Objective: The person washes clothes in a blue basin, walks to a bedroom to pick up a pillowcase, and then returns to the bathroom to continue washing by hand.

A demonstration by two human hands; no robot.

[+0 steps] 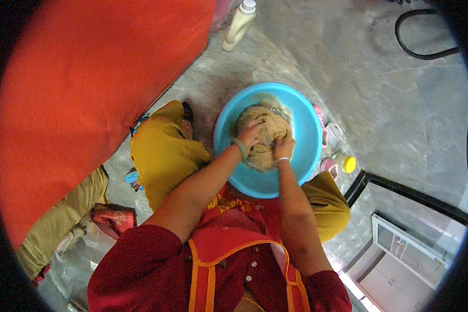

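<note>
A wet beige cloth (277,124) lies bunched in murky water inside a light-blue plastic basin (311,128). My left hand (251,134), with a pale green bangle at its wrist, grips the cloth's left side, its fingers bent into the folds. On the right side of the same cloth, my right hand (284,147) has its fingers curled around a fold; a thin silver bangle circles that wrist. Both sets of fingertips are partly hidden by cloth and water. The basin stands on the grey floor between my knees.
A cream bottle (238,27) with a white cap stands beyond the basin. Right of the basin are a pink shoe (329,167) and a yellow-lidded jar (348,164). Red fabric (101,78) covers a large raised surface at left. A black hose (403,43) curves at upper right.
</note>
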